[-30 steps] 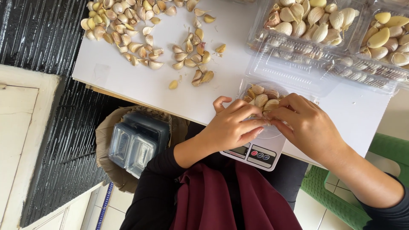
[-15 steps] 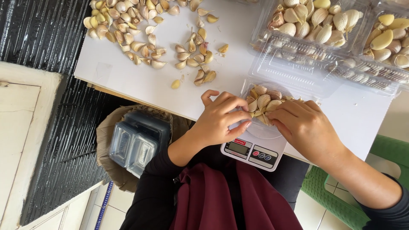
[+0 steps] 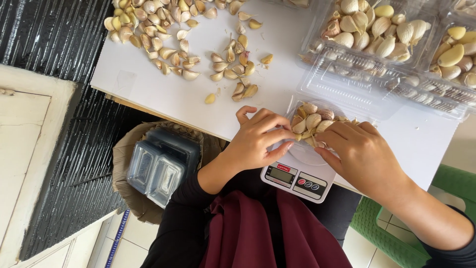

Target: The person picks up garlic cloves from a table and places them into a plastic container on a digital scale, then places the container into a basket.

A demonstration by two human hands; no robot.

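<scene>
A small heap of garlic cloves [image 3: 311,124] sits on a white kitchen scale [image 3: 297,173] at the near edge of the surface [image 3: 163,94]. It seems to lie in a clear shallow tray, though the tray's rim is hard to make out under the fingers. Both hands close round this heap. The left hand [image 3: 258,139] cups it from one side, fingers curled with the tips against the cloves. The right hand [image 3: 359,151] comes in from the other side, fingers bent down over the heap's near edge. Neither grip is plainly shut on a single clove; each is half closed and touches the pile, so I cannot tell whether any clove is pinched.

By the look of it, the step in hand is gathering or levelling the cloves on the scale as a weighed portion. The next move would call for a light touch, since pressing on the platform would upset the reading, and loose cloves at the heap's edge could roll off.

The scale's display and buttons face the person, clear of the hands. Just beyond the heap stand open clear clamshell boxes [image 3: 377,39] filled with cloves, their lids folded toward the scale. Further left, well apart from the hands, loose cloves [image 3: 163,34] lie scattered across the surface. Below the surface's edge a stack of empty lidded boxes [image 3: 158,166] rests in a basket [image 3: 124,159].
</scene>
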